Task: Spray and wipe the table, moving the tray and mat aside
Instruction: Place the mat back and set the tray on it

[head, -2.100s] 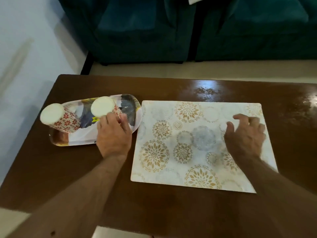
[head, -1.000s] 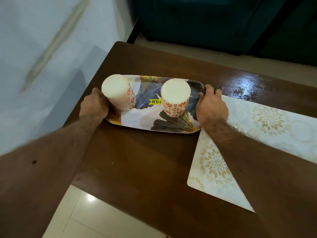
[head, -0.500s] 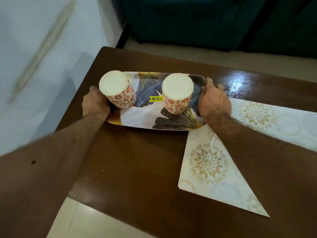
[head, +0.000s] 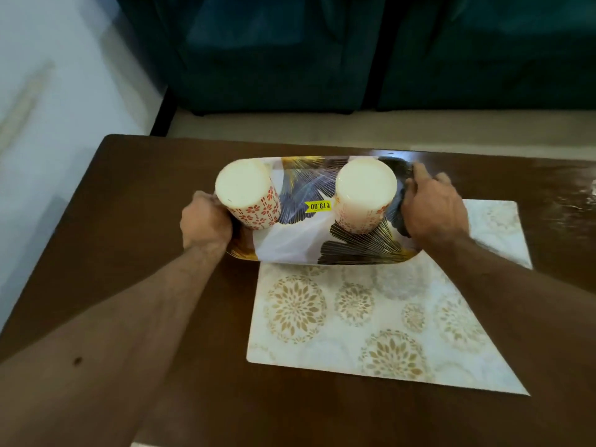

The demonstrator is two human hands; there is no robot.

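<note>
Tray (head: 290,243) sits between both hands and they hold it by its two short ends. The left hand (head: 204,222) curls its fingers around the left end, just beside the left cup (head: 248,195). The right hand (head: 433,208) grips the right end, with the fingers over the rim, close to the right cup (head: 366,195). Both cups stand on the tray, and a yellow price sticker (head: 317,206) lies between them. The near edge of the tray covers the far part of the mat (head: 371,321), which lies flat on the brown table (head: 129,221). Half a second ago the tray was left of the mat and touched only its corner; now it is over the mat, farther from the left edge of the table.
</note>
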